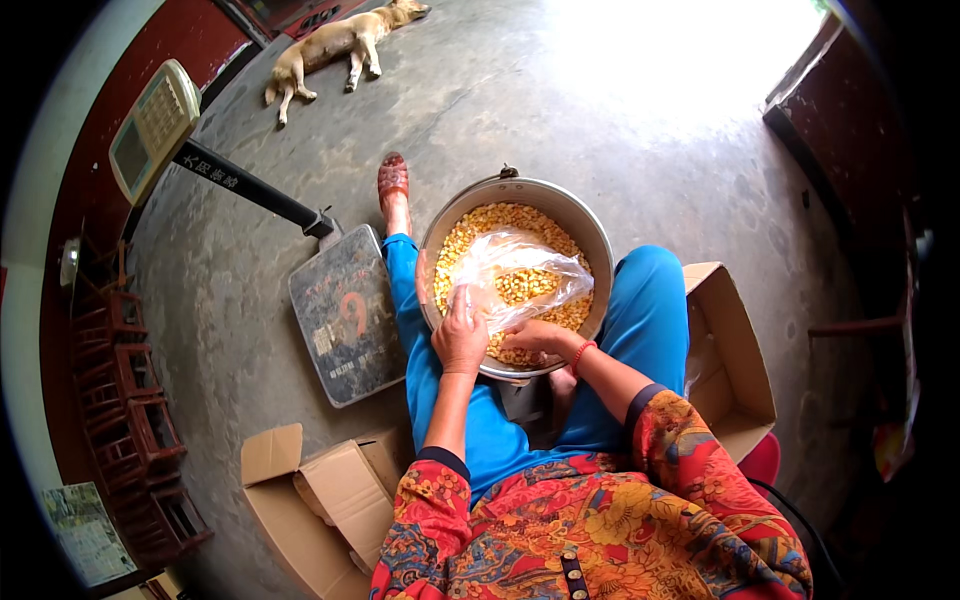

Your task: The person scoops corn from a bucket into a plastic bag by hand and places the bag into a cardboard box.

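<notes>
Between my knees stands a round metal pot (604, 259) with a wire handle, holding many loose yellow corn kernels (469, 225). A clear plastic bag (510, 244) lies on the kernels, its mouth spread apart, and kernels show within its outline. At the pot's near left rim, my left hand (461, 339) grips the edge of the bag. My right hand (541, 337) reaches over the near right rim, low against the kernels and the bag's lower edge. Its fingertips are hidden, so what they hold is unclear.
A platform scale (349, 319) with a display head (154, 131) stands left. Open cardboard boxes (307, 517) lie at lower left, and another cardboard box (731, 360) sits by my right knee. A dog (330, 49) lies on the concrete floor. Small wooden chairs (142, 397) line the left wall.
</notes>
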`<state>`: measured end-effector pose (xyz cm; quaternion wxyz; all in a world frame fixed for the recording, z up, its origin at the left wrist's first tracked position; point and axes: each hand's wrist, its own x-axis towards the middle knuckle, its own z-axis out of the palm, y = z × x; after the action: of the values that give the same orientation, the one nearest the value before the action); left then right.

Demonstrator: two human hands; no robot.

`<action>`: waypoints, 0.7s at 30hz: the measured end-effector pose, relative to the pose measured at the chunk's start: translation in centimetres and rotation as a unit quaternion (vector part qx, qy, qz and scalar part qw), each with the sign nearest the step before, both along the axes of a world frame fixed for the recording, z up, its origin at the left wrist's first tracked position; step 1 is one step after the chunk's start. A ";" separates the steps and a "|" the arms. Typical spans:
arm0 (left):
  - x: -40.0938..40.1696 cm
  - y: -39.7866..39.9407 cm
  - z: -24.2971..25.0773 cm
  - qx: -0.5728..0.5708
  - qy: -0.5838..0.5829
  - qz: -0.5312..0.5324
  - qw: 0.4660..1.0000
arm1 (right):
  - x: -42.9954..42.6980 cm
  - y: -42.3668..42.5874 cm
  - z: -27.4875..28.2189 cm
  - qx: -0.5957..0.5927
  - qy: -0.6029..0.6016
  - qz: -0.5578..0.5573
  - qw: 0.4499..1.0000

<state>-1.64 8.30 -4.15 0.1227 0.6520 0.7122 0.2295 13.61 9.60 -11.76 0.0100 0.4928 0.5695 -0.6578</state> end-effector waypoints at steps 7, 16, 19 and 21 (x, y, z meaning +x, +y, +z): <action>0.0 -0.1 -0.1 0.002 -0.004 0.013 1.000 | 1.3 1.0 7.8 -0.120 0.035 -0.036 0.991; -0.5 -0.2 0.0 -0.021 -0.016 0.016 1.000 | 2.1 4.4 10.1 -0.074 0.236 -0.268 0.931; -0.2 -0.2 -0.5 -0.005 -0.046 0.007 0.999 | 3.4 5.9 7.7 -0.030 0.205 -0.325 0.923; -0.3 -0.2 -0.3 -0.026 -0.042 -0.009 0.999 | 4.1 7.0 7.0 0.273 -0.120 -0.080 0.951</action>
<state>-1.90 8.12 -4.42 0.1713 0.6444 0.7067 0.2366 17.68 16.58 -4.76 -0.1086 0.5960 0.6806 -0.4120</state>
